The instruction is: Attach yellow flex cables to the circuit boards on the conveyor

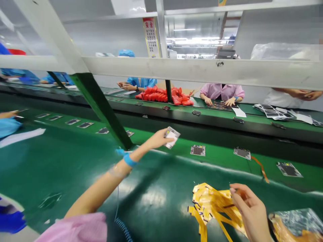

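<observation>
My left hand [159, 138] reaches out over the green conveyor belt, its fingers closed on a circuit board [174, 131] with a pale face. A blue wrist strap [129, 160] circles that wrist. Lower right, my right hand [251, 210] has thumb and forefinger pinched together; what they hold, if anything, is too small to make out. Beside it lies a tangled pile of yellow flex ribbon cables [208, 198] on the green mat. Nearby on the belt are a circuit board [198, 150] and another board [242, 153] with an orange ribbon [261, 168] at its edge.
More boards [289, 169] sit along the belt. A green post [101, 111] slants down at left beneath a white rail [161, 69]. A plastic bag [299, 220] lies lower right. Red bundles [155, 94] and co-workers' hands [230, 101] are across the line. A coiled cord [123, 230] hangs below my arm.
</observation>
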Demonstrator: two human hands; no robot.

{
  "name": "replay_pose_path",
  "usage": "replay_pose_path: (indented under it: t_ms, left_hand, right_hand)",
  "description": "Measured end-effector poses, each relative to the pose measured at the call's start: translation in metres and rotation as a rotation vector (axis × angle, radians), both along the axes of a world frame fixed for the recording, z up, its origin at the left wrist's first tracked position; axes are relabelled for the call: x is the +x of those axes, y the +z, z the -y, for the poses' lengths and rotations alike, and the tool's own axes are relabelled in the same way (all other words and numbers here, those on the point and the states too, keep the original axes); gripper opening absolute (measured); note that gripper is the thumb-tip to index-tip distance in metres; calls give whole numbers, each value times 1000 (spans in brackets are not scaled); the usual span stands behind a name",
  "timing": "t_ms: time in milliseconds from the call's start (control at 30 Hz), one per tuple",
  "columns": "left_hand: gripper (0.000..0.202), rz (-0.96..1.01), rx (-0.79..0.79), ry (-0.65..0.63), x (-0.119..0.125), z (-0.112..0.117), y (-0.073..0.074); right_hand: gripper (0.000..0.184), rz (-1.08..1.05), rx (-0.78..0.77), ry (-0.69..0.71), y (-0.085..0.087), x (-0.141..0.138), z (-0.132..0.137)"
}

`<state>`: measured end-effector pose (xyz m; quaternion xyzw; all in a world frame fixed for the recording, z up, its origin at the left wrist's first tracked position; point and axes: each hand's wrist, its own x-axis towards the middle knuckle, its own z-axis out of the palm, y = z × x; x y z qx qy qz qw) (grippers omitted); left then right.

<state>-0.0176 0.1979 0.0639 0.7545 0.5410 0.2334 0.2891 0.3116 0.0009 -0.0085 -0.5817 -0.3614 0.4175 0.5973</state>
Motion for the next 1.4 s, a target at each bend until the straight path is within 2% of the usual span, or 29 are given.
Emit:
replay_pose_path:
  t_ms: [67, 167, 233, 300, 400, 533, 733, 1000, 1067, 1133, 1200, 1233, 1300, 1400]
  left_hand:
    - [42, 79, -82, -151, 40, 48, -17]
    - [22, 188, -201, -307, 89, 116, -32]
    - [16, 208, -289, -362, 109, 144, -32]
    - [13, 201, -325, -388, 119, 156, -29]
    - [17, 146, -285, -382, 124, 158, -28]
    - [24, 96, -203, -396, 124, 163, -36]
    - [12, 59, -153, -424, 120, 167, -42]
    - [11, 31, -130, -450, 116, 168, -42]
    - [11, 88, -213, -444, 117, 165, -42]
    - [12, 221, -386, -438, 119, 157, -43]
    - [24, 389, -595, -436, 120, 144, -46]
    - [30, 459, -684, -428, 120, 136, -48]
    - [40, 528, -798, -392, 120, 123, -51]
    - [45, 505, -838, -328, 118, 110, -54]
  right_hand:
    - [37, 74, 0, 67, 7, -13, 6]
    - [32, 201, 24, 153, 8, -25, 13]
    - [28, 263, 34, 148, 5, -26, 17]
    - [26, 306, 33, 133, 1, -24, 20]
    - [23, 339, 42, 120, -4, -18, 22]
    - [20, 388, 60, 112, -5, -15, 25]
    - [17, 453, 81, 67, -4, -17, 29]
    - [19, 470, 56, 88, -6, -19, 24]
    - [16, 525, 89, 129, -7, -17, 24]
    - [10, 614, 182, 212, -7, -14, 25]
    - [5, 650, 242, 267, -6, -10, 28]
    - [2, 615, 233, 278, -4, -7, 29]
    - [16, 429, 151, 305, 0, -4, 31]
    - [34, 87, 27, 352, 7, -4, 32]
